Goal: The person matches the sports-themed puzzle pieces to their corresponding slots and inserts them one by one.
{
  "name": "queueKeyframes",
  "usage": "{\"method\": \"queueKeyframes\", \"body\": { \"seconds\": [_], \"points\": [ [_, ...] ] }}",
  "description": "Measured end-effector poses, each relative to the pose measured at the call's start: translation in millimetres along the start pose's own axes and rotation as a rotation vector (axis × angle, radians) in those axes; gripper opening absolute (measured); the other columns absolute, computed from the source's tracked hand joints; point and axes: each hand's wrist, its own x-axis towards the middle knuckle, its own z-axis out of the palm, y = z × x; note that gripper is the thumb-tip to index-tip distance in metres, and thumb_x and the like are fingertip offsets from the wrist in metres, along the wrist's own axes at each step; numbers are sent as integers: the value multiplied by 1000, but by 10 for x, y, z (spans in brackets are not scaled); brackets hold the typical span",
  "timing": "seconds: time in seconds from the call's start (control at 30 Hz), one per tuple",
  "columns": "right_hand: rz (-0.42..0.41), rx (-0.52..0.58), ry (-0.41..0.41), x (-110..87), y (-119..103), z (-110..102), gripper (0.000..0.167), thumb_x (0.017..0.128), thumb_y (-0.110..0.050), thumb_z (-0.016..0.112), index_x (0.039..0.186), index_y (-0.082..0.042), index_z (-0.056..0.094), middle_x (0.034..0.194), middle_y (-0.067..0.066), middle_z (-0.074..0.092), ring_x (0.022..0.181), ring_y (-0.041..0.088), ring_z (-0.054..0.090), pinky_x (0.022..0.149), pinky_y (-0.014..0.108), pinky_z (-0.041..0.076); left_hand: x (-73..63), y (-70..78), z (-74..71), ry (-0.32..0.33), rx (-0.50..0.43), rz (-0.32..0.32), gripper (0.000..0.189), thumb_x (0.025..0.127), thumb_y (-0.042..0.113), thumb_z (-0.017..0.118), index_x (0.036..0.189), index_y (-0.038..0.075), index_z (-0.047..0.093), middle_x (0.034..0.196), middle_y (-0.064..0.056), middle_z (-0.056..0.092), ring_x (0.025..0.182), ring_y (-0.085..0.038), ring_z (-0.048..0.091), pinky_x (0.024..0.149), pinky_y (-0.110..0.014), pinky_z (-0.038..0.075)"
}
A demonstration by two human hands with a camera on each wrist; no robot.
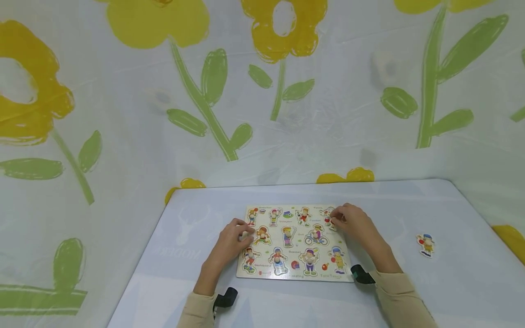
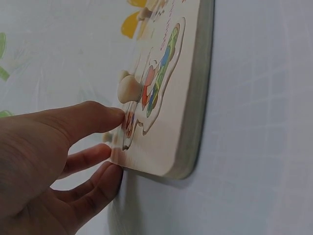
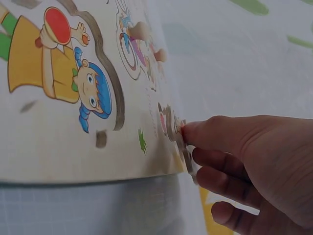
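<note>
A wooden knob puzzle board [image 1: 301, 274] with pictures of children playing sports lies on the table. At its upper right corner, my right hand [image 1: 353, 223] pinches a small puzzle piece [image 3: 188, 154] between thumb and fingers. That piece is tilted against the board's surface, its picture mostly hidden. My left hand [image 1: 233, 241] rests at the board's left edge, fingers loosely bent; in the left wrist view, fingertips touch the corner and the thumb lies near a wooden knob [image 2: 129, 89]. A blue-haired girl [image 3: 54, 63] is printed in a recess at the lower right.
A loose puzzle piece [image 1: 426, 245] of a blue-haired figure with a red paddle lies on the white table [image 1: 459, 287], right of the board. A white curtain [image 1: 340, 141] printed with yellow flowers hangs behind the table and at its sides.
</note>
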Motion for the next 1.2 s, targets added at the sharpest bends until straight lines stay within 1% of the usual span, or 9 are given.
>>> {"method": "queueKeyframes", "body": {
  "seconds": [0.23,0.5,0.6,0.73,0.97,1.2],
  "points": [
    [-17,-2,1,31,-17,38,14,89,-18,71,100,-10,72,93,4,65,85,19,58,79,41,51,-12,-3,-6,-2,8,7,17,86,18,74,102,14,75,111,-6,61,83,-14,52,69,-25,42],
    [-57,-21,6,120,-51,-8,14,89,-18,71,101,-10,73,91,4,64,80,17,56,72,35,49,-11,8,-17,4,-1,-9,17,85,18,74,102,14,76,112,-7,61,85,-15,53,71,-27,45],
    [-85,-27,3,157,-71,-16,14,89,-17,71,100,-9,73,90,4,65,80,17,58,71,35,49,-11,4,-12,5,1,-4,18,85,18,74,102,14,76,111,-7,61,85,-15,54,71,-26,45],
    [-94,-32,-11,179,-69,11,12,89,-17,71,98,-10,73,90,4,65,80,16,58,69,34,49,-7,3,1,3,0,-1,17,85,18,74,102,14,76,112,-7,61,85,-15,54,71,-25,45],
    [-83,-29,-27,196,-48,122,11,90,-15,69,97,-8,73,89,4,63,77,16,55,69,35,48,-4,22,0,8,-1,-6,17,85,18,74,102,14,76,110,-6,60,85,-14,52,70,-25,44],
    [-36,-65,-8,173,-109,180,16,91,-18,68,102,-7,72,93,6,63,79,17,56,74,39,50,-16,1,-17,1,-2,-3,17,85,18,74,102,14,76,111,-7,60,85,-14,53,71,-26,45]
  ]
}}
